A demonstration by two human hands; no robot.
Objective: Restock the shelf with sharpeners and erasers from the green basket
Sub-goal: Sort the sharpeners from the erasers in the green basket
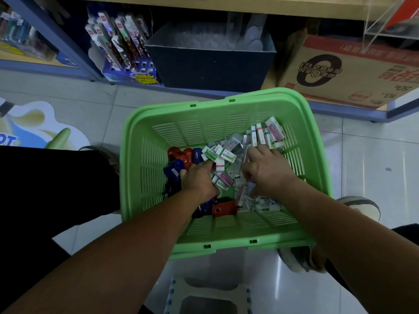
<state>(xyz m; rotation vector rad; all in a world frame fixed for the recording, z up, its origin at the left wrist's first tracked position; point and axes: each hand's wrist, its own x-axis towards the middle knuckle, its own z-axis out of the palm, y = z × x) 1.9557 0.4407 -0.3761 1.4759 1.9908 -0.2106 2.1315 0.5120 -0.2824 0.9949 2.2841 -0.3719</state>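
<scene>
Left hand point(199, 179), right hand point(266, 169) — among boxed erasers point(224, 155) | slatted green basket point(226, 247) | glossy sharpeners point(175, 168)

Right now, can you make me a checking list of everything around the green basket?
Surface: tiled floor under the green basket.
Job's things: erasers at right, red and blue sharpeners at left, inside the basket.
Clutter: cardboard box, dark bin, pen display box.
Grippers: left hand and right hand both in the eraser pile; grip hidden.
Cables: nothing seen.
Surroundings: shelf board above, stool below.
</scene>
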